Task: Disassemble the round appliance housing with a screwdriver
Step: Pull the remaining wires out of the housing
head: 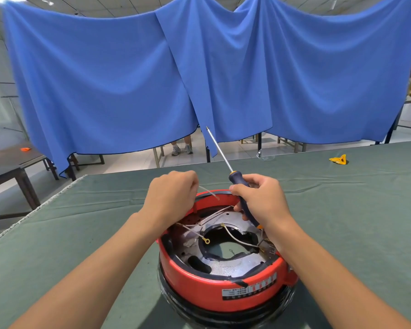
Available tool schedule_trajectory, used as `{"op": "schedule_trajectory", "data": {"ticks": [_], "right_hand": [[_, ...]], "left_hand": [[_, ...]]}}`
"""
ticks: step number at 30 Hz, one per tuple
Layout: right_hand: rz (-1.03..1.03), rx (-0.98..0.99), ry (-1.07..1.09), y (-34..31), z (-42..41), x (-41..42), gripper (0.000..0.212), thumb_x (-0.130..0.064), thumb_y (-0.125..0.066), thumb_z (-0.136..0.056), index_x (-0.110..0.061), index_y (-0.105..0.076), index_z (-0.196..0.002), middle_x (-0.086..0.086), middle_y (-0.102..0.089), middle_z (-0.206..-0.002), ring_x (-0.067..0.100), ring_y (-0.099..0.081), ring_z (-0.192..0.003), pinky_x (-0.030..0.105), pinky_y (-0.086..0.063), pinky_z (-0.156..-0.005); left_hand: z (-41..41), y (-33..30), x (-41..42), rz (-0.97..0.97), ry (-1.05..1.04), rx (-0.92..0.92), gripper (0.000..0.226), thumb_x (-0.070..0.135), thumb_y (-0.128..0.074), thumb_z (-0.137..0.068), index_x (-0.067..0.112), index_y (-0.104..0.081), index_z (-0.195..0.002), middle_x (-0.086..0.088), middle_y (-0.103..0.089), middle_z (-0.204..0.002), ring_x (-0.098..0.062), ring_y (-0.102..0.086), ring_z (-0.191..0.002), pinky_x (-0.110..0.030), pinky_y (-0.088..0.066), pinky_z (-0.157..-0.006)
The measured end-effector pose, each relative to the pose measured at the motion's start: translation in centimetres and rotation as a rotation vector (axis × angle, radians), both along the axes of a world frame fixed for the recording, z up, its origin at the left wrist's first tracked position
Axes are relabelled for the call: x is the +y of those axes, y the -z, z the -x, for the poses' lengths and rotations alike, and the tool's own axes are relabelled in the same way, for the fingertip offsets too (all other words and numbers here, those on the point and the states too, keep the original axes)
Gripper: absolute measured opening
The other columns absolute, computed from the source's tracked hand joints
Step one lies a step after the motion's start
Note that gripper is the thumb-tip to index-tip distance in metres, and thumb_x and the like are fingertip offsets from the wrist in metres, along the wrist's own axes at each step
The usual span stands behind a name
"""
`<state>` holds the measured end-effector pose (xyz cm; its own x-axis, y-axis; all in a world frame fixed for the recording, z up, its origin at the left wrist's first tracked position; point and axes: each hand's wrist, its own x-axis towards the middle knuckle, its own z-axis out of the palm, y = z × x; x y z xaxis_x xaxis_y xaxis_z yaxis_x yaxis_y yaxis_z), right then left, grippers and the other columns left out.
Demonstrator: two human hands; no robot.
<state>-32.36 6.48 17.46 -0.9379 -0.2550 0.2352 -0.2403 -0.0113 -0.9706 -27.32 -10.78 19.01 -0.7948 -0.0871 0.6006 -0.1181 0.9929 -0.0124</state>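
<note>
My left hand [173,193] pinches a white wire [210,192] clear of the red housing [223,269] on the table [105,210]; my right hand [261,198] grips the screwdriver [237,184], tip up, parked out of the way

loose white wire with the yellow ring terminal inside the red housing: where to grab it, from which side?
Judging from the head view: pinch the white wire just behind the ring terminal, coming straight down from above. That end lies free near the metal plate's central opening, and the red housing is open on top. The left hand is nearer; the right hand holds the screwdriver.
</note>
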Motion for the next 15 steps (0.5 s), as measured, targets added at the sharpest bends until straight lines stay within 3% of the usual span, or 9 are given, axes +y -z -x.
{"op": "schedule_trajectory", "data": {"ticks": [4,8,11,13,15], "right_hand": [[0.011,-0.009,0.003,0.1,0.0,0.0,0.011,-0.01,-0.068,-0.082,-0.02,-0.064,-0.083,0.002,-0.062,-0.06,0.006,-0.055,-0.039,0.019,-0.04,-0.036],[0.004,-0.002,-0.012,0.1,-0.1,0.1,0.011,-0.008,-0.068,-0.082,-0.018,-0.064,-0.082,0.003,-0.06,-0.059,0.007,-0.053,-0.038,0.02,-0.04,-0.036],[-0.001,-0.005,-0.012,0.1,-0.1,0.1,0.011,-0.009,-0.069,-0.082,-0.018,-0.064,-0.083,0.002,-0.06,-0.058,0.007,-0.053,-0.038,0.021,-0.04,-0.036],[-0.004,-0.009,-0.009,0.1,0.1,0.0,0.01,-0.009,-0.069,-0.082,-0.017,-0.065,-0.086,0.002,-0.061,-0.059,0.008,-0.054,-0.038,0.022,-0.04,-0.037],[-0.015,-0.007,-0.013,0.1,0.1,0.0,0.01,-0.01,-0.069,-0.082,-0.016,-0.066,-0.088,0.003,-0.063,-0.062,0.008,-0.055,-0.04,0.023,-0.042,-0.038]], "left_hand": [[0.2,0.0,-0.9,-0.392,-0.039,0.22,0.012,0.021,-0.051,-0.091,0.02,-0.062,-0.087,0.004,-0.063,-0.074,-0.024,-0.059,-0.071,-0.034,-0.047,-0.065],[1.2,0.9,-2.5,-0.817,-0.161,0.174,0.014,0.018,-0.053,-0.09,0.013,-0.065,-0.085,-0.004,-0.062,-0.072,-0.028,-0.061,-0.073,-0.035,-0.05,-0.07],[1.6,1.3,-3.4,-1.152,-0.15,0.109,0.019,0.016,-0.055,-0.091,0.001,-0.067,-0.095,-0.005,-0.055,-0.063,-0.02,-0.044,-0.051,-0.026,-0.036,-0.051],[1.4,1.2,-3.5,-1.259,-0.151,0.04,0.024,0.023,-0.053,-0.094,0.004,-0.062,-0.106,-0.007,-0.058,-0.076,-0.017,-0.044,-0.053,-0.023,-0.036,-0.047],[0.8,1.3,-3.7,-1.233,-0.177,-0.009,0.028,0.027,-0.052,-0.095,0.01,-0.058,-0.116,-0.008,-0.059,-0.096,-0.02,-0.056,-0.07,-0.025,-0.044,-0.05]]}}
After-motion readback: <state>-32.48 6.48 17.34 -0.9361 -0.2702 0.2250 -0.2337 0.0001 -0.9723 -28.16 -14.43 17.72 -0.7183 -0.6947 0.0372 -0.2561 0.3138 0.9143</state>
